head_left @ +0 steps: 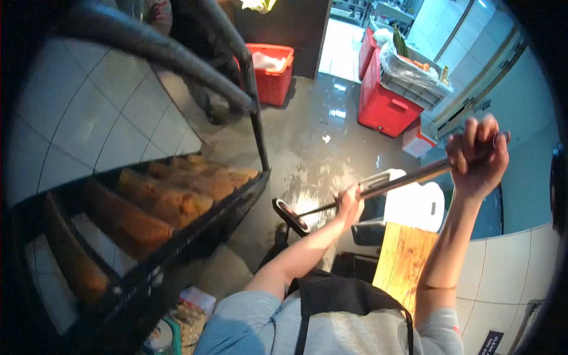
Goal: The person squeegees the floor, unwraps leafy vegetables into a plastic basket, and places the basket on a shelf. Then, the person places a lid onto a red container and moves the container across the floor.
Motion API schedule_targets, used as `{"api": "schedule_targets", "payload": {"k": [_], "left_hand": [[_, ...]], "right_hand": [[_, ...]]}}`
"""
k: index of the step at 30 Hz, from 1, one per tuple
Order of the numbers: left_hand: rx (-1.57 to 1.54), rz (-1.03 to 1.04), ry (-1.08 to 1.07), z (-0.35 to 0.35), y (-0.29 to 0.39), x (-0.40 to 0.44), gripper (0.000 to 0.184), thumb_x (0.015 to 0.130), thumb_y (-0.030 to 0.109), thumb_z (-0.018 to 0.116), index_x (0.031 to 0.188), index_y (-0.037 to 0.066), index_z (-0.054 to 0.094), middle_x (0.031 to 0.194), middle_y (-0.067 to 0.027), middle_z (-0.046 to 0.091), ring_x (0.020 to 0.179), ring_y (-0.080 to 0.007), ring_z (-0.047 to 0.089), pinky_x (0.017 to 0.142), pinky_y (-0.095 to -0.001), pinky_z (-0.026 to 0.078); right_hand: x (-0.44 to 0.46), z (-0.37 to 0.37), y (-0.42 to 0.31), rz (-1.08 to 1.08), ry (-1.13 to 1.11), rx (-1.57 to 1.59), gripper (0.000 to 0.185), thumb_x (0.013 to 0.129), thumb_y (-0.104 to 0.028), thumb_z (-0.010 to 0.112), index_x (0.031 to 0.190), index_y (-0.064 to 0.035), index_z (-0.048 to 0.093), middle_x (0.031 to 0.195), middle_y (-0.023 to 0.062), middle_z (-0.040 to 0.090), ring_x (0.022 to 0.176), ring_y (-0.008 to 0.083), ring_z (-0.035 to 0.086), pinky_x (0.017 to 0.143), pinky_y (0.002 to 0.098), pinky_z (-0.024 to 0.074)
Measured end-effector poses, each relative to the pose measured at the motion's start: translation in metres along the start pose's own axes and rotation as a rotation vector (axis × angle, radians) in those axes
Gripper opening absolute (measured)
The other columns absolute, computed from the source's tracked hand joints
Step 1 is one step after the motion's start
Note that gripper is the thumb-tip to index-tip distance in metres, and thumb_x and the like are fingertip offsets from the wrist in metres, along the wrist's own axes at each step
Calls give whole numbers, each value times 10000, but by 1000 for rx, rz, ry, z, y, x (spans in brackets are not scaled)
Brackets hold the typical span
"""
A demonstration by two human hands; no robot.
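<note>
A long-handled floor squeegee (405, 180) slants across the view, its dark head (291, 216) low near my foot over the wet floor. My left hand (349, 203) is closed around the lower part of the handle. Higher up, on the right, my right hand (479, 155) wraps the top end of the handle, fingers curled. Behind the handle are a white plastic stool-like piece (417, 204) and a wooden board (402, 257).
Steep stairs (160, 195) with a metal railing (255, 130) rise at left; a person's dark shoe and legs (216, 109) stand behind them. A red bin (275, 77) and a red cooler (387, 97) under a crate of vegetables (414, 74) stand on the wet floor (313, 154).
</note>
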State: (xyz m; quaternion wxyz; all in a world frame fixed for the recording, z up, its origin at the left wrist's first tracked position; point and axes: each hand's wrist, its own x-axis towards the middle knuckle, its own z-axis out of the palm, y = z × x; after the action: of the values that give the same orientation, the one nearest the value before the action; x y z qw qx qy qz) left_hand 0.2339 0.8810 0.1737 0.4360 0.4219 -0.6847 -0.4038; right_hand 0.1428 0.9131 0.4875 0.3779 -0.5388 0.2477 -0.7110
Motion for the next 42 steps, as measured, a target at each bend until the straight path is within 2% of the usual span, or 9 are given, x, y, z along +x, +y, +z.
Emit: {"api": "schedule_targets", "payload": {"k": [3, 8, 13, 15, 19, 25, 32, 37, 42], "left_hand": [[-275, -248, -95, 37, -65, 43, 216, 830, 201, 451, 687, 45, 495, 616, -192, 471, 559, -306, 444, 557, -388, 359], [-256, -398, -280, 79, -154, 149, 196, 795, 240, 487, 723, 84, 581, 687, -172, 569, 669, -336, 556, 601, -388, 390], [125, 144, -375, 89, -158, 215, 156, 777, 159, 503, 831, 140, 649, 775, -138, 616, 782, -357, 581, 694, -457, 433], [199, 64, -489, 90, -152, 225, 106, 793, 160, 520, 779, 123, 619, 803, -140, 602, 881, -341, 559, 801, -574, 343], [206, 268, -388, 111, -153, 215, 236, 806, 257, 578, 689, 56, 538, 711, -140, 558, 796, -363, 528, 783, -517, 338], [-39, 453, -626, 94, 11, 136, 251, 781, 229, 626, 623, 81, 497, 584, -132, 533, 645, -338, 550, 612, -435, 389], [151, 213, -1142, 139, -39, 37, 131, 750, 194, 609, 789, 90, 539, 833, -129, 592, 910, -309, 560, 764, -445, 353], [179, 182, -1015, 124, 8, 10, 404, 721, 320, 672, 1039, 133, 508, 1097, -123, 487, 1073, -304, 470, 832, -478, 350], [153, 147, -982, 81, -60, -3, 527, 721, 363, 675, 1098, 37, 507, 1071, -128, 545, 1025, -283, 514, 882, -405, 380]], "right_hand": [[1, -35, 65, 101, 150, -162, 300, 806, -270, 616, 711, -100, 389, 565, 12, 406, 401, 82, 350, 356, 244, 293], [49, -49, 121, 121, 90, -169, 346, 790, -108, 624, 596, -57, 343, 487, 2, 351, 414, 57, 313, 363, 214, 246], [68, -95, 143, 1, 63, -333, 342, 771, -118, 621, 561, -47, 360, 469, 31, 395, 409, 125, 382, 386, 257, 291], [49, -98, 148, 53, 59, -394, 314, 742, -94, 626, 555, -49, 378, 472, 44, 404, 405, 158, 400, 401, 278, 311], [15, -79, 122, -16, 42, -568, 290, 678, -60, 642, 553, -66, 380, 485, 48, 425, 419, 201, 430, 416, 291, 334], [-9, -44, -36, -232, 35, -333, 263, 795, -171, 645, 653, -70, 448, 451, 24, 420, 314, 121, 360, 332, 240, 291], [-84, -83, 9, -35, 784, -603, 175, 806, -134, 556, 701, -75, 429, 620, 42, 490, 549, 126, 484, 558, 262, 408], [-173, -94, 60, 355, 1051, -645, 229, 821, -188, 611, 684, -52, 488, 579, 31, 490, 588, 133, 524, 581, 276, 425], [-191, -146, 53, -127, 1420, -407, 287, 816, -182, 657, 625, -109, 455, 550, -22, 423, 509, 81, 416, 505, 241, 349]]}}
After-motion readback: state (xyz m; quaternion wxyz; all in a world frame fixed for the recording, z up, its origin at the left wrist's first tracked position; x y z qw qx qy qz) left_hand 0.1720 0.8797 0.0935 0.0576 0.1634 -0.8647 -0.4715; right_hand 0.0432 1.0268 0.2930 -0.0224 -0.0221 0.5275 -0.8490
